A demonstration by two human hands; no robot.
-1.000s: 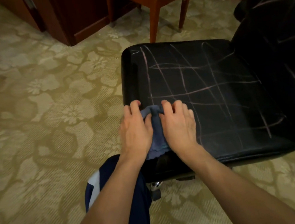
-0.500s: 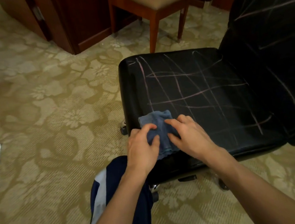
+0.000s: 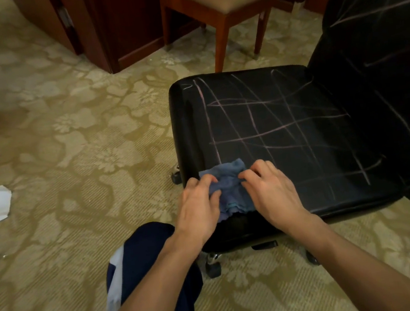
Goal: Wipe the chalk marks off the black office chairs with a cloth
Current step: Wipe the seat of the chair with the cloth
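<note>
Head view shows both hands, left hand (image 3: 200, 203) and right hand (image 3: 269, 191), pinching a blue cloth (image 3: 229, 188) on the chair seat (image 3: 287, 128) at its near edge. Wiping looks barely begun; next, sweep across the chalk marks (image 3: 252, 122) beyond the cloth.

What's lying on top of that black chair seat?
On the black seat lies a blue cloth, near its front edge, with the left hand and right hand gripping it. Pale chalk lines cross the seat. Any marks under the cloth are hidden.
</note>
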